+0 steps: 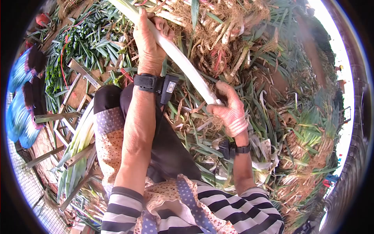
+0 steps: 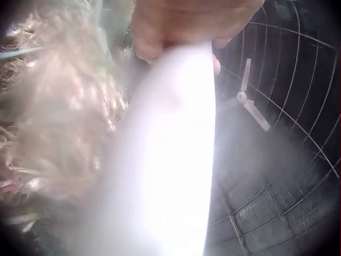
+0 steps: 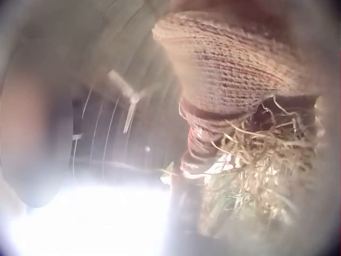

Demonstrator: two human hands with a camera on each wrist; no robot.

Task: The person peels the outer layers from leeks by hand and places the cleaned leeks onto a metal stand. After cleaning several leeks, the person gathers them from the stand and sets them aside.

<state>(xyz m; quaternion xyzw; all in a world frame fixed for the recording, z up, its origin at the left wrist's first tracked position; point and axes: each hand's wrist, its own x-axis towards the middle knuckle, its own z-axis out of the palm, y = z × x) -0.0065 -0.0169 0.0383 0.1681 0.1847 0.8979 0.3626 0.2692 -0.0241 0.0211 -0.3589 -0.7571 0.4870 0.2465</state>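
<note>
A long green onion (image 1: 181, 60) with a thick white stalk slants across the head view, from the top left down to the middle. My bare left hand (image 1: 150, 45) grips it high up, thumb lying along the stalk and fingers curled round it. At the lower, root end, my right hand (image 1: 233, 111) in a knitted glove pinches the stalk between thumb and fingers. The right wrist view has the glove (image 3: 229, 64) close above a tangle of fine roots (image 3: 261, 165). In the left wrist view the white stalk (image 2: 170, 149) is blurred and overexposed, running out from under the left hand.
A heap of rooty onions (image 1: 222, 35) lies ahead, with more onions (image 1: 307, 156) piled on the right. Leafy tops (image 1: 93, 39) spread over the ground at left. Near the left knee, a wooden rack (image 1: 58, 117) bears several onions (image 1: 80, 156). Stripped leaves litter the ground.
</note>
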